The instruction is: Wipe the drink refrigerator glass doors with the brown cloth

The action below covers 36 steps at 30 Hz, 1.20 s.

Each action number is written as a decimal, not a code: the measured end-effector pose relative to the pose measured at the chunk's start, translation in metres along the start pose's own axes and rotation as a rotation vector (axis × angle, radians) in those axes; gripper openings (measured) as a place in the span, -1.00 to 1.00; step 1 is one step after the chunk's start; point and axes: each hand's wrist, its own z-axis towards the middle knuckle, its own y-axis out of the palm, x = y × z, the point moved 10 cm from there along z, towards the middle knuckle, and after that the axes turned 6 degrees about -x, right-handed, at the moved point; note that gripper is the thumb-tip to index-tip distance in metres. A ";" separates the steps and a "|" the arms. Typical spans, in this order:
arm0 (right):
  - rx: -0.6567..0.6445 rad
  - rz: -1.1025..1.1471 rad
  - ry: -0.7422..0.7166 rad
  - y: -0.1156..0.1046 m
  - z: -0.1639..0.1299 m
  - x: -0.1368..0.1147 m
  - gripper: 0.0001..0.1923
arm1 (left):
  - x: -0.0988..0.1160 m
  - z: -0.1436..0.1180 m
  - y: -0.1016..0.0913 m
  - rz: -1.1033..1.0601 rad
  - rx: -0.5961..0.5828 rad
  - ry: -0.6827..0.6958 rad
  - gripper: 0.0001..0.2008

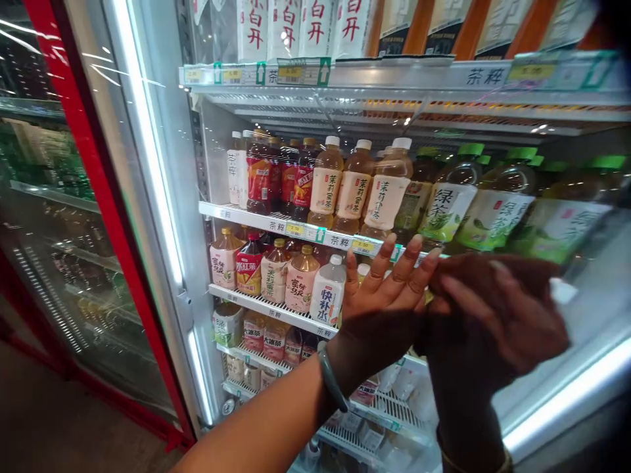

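My left hand (382, 295) reaches up in front of the shelves, back toward me, its fingers straight and apart, with nothing seen in it. A grey-green bangle (331, 378) circles that wrist. Close beside it on the right is my right hand (513, 322), shaded and smeared by motion. A dark brown shape runs along its upper side; whether this is part of the hand or a held thing, I cannot make out. Behind the hands stand green tea bottles (451, 200) with green caps and jasmine tea bottles (388, 190) with white caps. A white-labelled bottle (328, 292) is left of my left hand.
An open drinks cooler fills the view, its shelf edge (261, 220) carrying price tags. White cartons (315, 29) stand on the upper shelf, red-labelled bottles (259, 174) further left. A lit door frame (148, 138) and a red-framed cooler (106, 217) are at left.
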 end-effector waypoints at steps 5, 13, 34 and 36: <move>-0.092 -0.010 -0.161 -0.009 -0.024 0.005 -0.81 | 0.002 0.001 0.001 -0.043 0.040 0.007 -0.40; 0.068 -0.033 -0.032 -0.016 0.020 0.010 -0.81 | 0.013 0.001 0.004 -0.123 0.056 0.006 -0.40; -0.040 -0.056 -0.020 -0.043 -0.038 0.054 -0.85 | 0.087 -0.025 0.028 -0.249 0.023 0.100 -0.34; -0.093 -0.074 -0.043 -0.049 -0.053 0.067 -0.85 | 0.088 -0.025 0.032 -0.237 0.017 0.085 -0.32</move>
